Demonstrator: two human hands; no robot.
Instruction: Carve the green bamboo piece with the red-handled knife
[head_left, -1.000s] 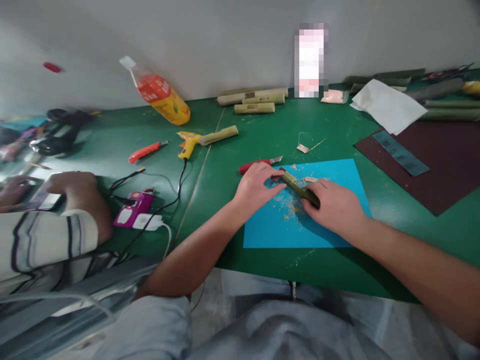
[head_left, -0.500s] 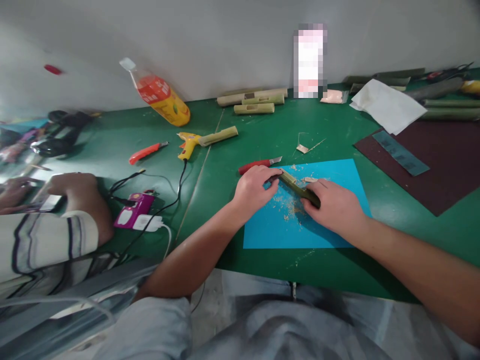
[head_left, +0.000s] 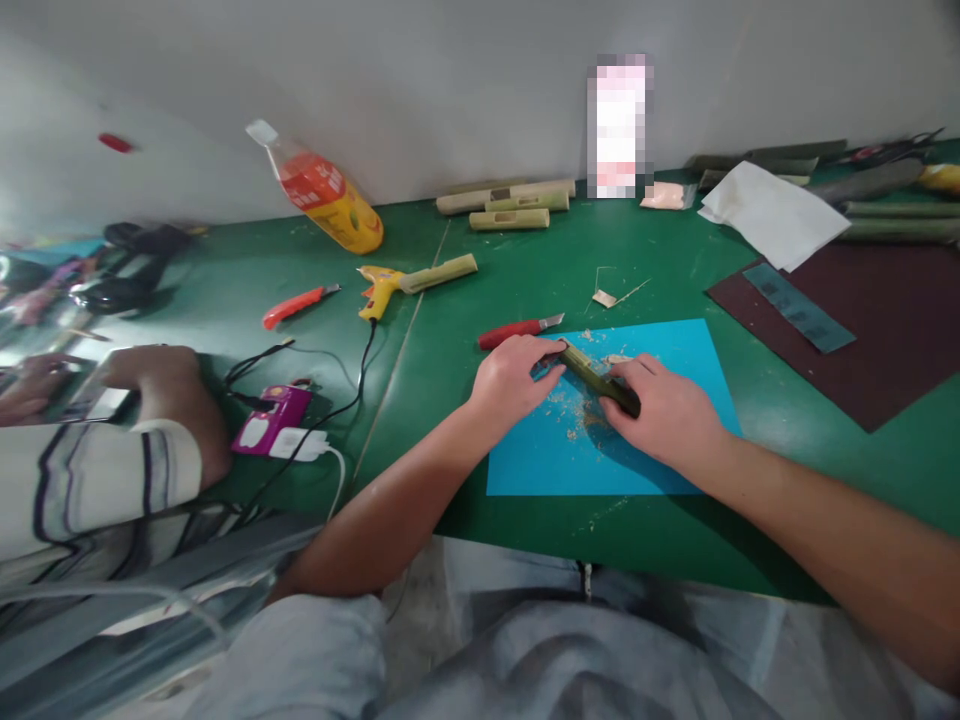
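Note:
A short green bamboo tube (head_left: 590, 372) slants over a blue sheet (head_left: 660, 470), a cut-out showing pale near its far left end. My right hand (head_left: 664, 410) is closed around the near right end, thumb below and fingers on top. At the far end, the fingertips of my left hand (head_left: 516, 375) pinch the tube. Pale shavings (head_left: 574, 415) lie scattered on the sheet under and beside it. Just beyond my left hand rests a red-handled utility knife (head_left: 519, 331), its blade pointing right.
Further back stand a yellow glue gun (head_left: 381, 290), an orange cutter (head_left: 300, 305), a juice bottle (head_left: 330, 200) and cut bamboo pieces (head_left: 510, 218). A purple power adapter (head_left: 274, 418) with cables sits left, near another person's arm (head_left: 176, 400). White paper (head_left: 776, 215) overlaps a dark sheet (head_left: 870, 400) at right.
My left thumb has shifted slightly away from its index finger. The tube and my right hand stay almost in place; the view has moved a little.

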